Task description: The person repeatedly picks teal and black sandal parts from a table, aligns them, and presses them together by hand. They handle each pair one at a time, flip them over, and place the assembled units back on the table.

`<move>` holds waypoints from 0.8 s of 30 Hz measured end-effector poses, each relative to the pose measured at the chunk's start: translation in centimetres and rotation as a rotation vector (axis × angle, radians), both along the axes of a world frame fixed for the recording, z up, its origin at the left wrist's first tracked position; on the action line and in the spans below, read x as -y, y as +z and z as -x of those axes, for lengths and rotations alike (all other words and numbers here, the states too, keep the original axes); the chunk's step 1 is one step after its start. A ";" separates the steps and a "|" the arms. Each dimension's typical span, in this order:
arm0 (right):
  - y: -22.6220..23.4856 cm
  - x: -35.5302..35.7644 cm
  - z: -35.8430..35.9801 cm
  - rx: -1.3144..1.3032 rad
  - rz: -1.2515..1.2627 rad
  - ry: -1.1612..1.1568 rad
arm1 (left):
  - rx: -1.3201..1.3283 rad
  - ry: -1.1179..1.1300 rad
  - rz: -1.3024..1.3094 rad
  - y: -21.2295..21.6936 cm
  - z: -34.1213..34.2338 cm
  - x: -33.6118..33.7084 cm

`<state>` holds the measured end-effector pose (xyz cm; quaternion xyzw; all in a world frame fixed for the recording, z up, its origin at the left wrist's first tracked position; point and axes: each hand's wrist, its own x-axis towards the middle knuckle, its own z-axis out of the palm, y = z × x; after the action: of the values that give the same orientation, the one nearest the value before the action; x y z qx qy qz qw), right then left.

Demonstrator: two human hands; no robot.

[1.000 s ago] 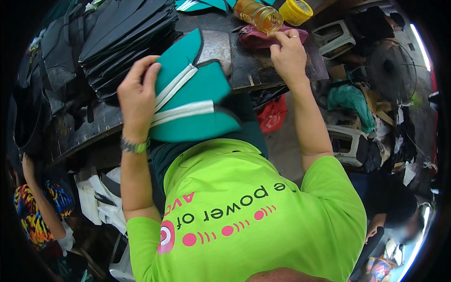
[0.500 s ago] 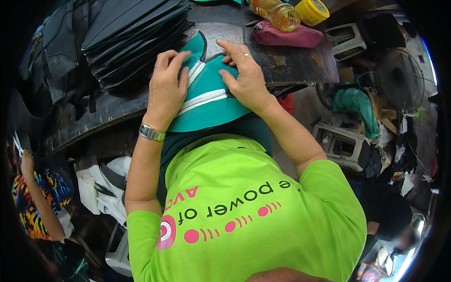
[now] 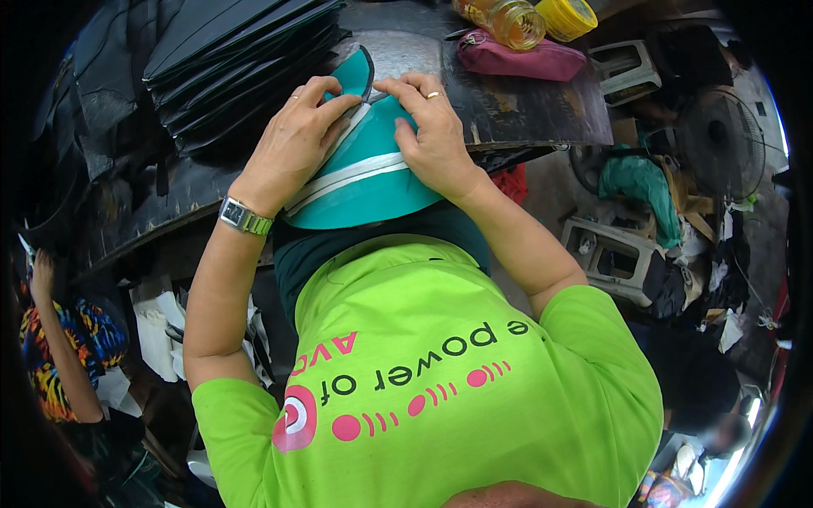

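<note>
A teal sheet panel (image 3: 373,190) with two white zipper-like strips (image 3: 356,179) lies over the table's near edge and my lap. Black binding trims its far edge, where a notch shows. My left hand (image 3: 292,140) rests on the panel's left part, fingers bent and closed near the notch. On the other side my right hand (image 3: 434,140) grips the far edge, with its index finger reaching toward the left fingertips. The palm hides what lies under my left fingers. A watch is on my left wrist.
A tall stack of black folded pieces (image 3: 237,68) stands at the left of the dark table (image 3: 542,123). A maroon pouch (image 3: 521,57), a glass jar (image 3: 518,27) and a yellow tub (image 3: 567,17) lie at the back right. Grey stools (image 3: 614,262) and a fan (image 3: 720,140) stand beyond.
My left hand has slid slightly left and its fingers have come closer to the right ones at the notch. The panel has turned and shifted a little left.
</note>
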<state>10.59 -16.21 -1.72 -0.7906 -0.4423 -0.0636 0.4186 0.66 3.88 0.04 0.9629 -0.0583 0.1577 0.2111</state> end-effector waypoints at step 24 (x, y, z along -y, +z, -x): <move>-0.2 -0.7 0.7 0.224 0.132 0.078 | -0.055 -0.041 0.072 1.0 7.3 3.9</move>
<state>9.88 -15.49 -1.95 -0.7867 -0.5197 -0.1058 0.3159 -6.64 -0.01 1.04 0.9573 -0.0664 0.1290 0.2503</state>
